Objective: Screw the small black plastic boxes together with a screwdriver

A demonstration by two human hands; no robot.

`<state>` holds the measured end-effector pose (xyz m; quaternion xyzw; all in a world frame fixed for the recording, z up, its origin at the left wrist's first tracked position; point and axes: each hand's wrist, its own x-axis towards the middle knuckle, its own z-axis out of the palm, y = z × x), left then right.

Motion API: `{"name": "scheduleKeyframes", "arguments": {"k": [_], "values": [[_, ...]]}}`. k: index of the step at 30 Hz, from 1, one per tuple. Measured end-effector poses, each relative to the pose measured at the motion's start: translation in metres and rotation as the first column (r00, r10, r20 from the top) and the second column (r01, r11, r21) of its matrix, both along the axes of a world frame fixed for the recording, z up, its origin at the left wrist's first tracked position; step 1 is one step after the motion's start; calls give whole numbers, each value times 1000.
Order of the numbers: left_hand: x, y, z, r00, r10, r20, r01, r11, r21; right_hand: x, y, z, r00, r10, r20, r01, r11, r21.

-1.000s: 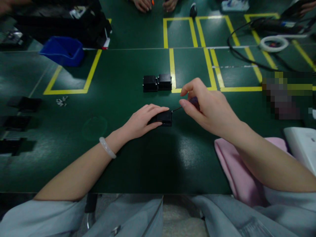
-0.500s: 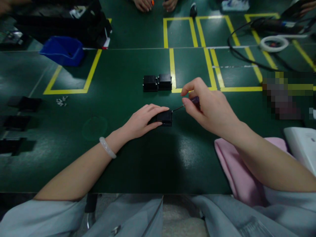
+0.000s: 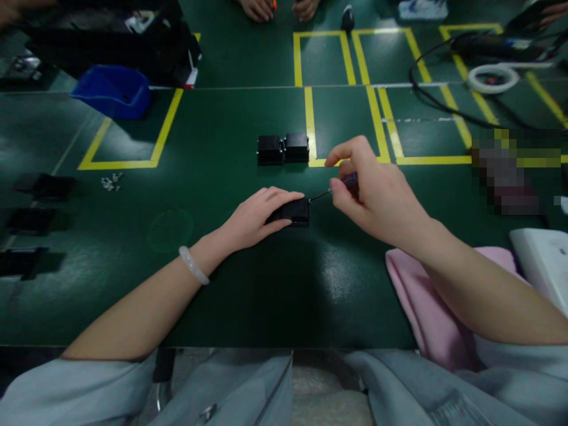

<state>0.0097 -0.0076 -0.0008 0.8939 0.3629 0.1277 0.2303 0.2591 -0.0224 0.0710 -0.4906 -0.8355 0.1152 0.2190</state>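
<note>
Between the thumb and fingers of my left hand [image 3: 260, 218], a small black box [image 3: 296, 210] is held down on the green table. My right hand [image 3: 373, 189] is closed around the dark purple handle of a screwdriver [image 3: 350, 180]. The thin shaft slants down to the left, and its tip meets the box's upper right corner at a small shiny spot, seemingly a screw. Just beyond sit two similar black boxes [image 3: 283, 148] side by side, with small metal bits at their ends. A little pile of screws [image 3: 110, 181] lies to the left.
Several black parts [image 3: 31, 220] line the left side. A blue bin [image 3: 113, 90] stands by a large black crate [image 3: 106, 50]. A pink cloth [image 3: 412, 278] and a white device [image 3: 544, 260] are at right. Another person's hands [image 3: 260, 8] rest across the table.
The fingers of my right hand have shifted slightly on the screwdriver handle. The tip stays at the box's corner, and my left hand has not moved.
</note>
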Motion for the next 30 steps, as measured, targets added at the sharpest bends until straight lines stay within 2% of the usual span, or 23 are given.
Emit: {"name": "scheduleKeyframes", "arguments": {"k": [8, 24, 30], "values": [[0, 0, 0, 1000, -3, 9, 3, 1000, -12, 0, 0, 0, 1000, -12, 2, 12, 1000, -18], [-1, 0, -2, 1000, -3, 2, 3, 1000, 17, 1, 2, -4, 1000, 25, -7, -25, 999, 45], [-1, 0, -1, 1000, -3, 7, 3, 1000, 17, 0, 1, -5, 1000, -2, 13, 1, 999, 42]]}}
